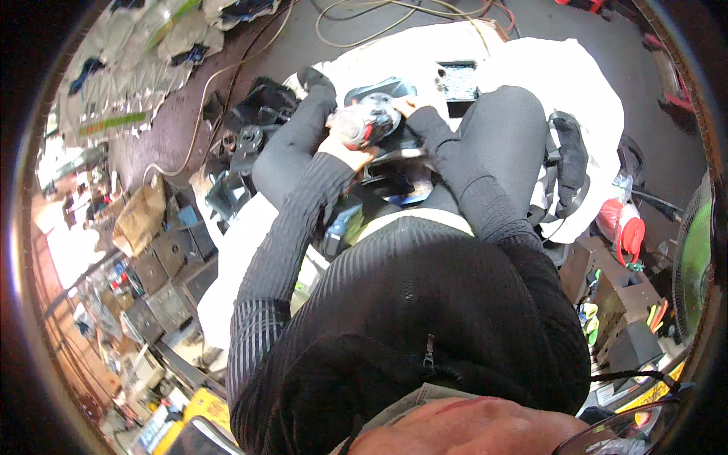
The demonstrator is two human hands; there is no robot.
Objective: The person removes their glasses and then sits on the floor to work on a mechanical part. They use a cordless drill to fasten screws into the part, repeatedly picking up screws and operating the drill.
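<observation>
- White sheet (576,83) spread over the floor beneath the seated person's legs.
- Black machine part (394,140) between the knees.
- Left hand (345,140) wrapped around a grey-and-red power tool (371,121) on it.
- Right hand (406,106) touching the tool; finger grip unclear.

A dark grey floor (227,83) spreads toward twelve o'clock, crossed by loose cables (364,23). A green fan (694,258) stands at three o'clock; metal boxes (171,273) crowd nine o'clock.

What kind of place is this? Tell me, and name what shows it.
Probably a repair workshop. The person sits on the floor with both hands, left hand and right hand, on a power tool, black machine parts alongside, cables trailing and metal boxes stacked nearby.
</observation>
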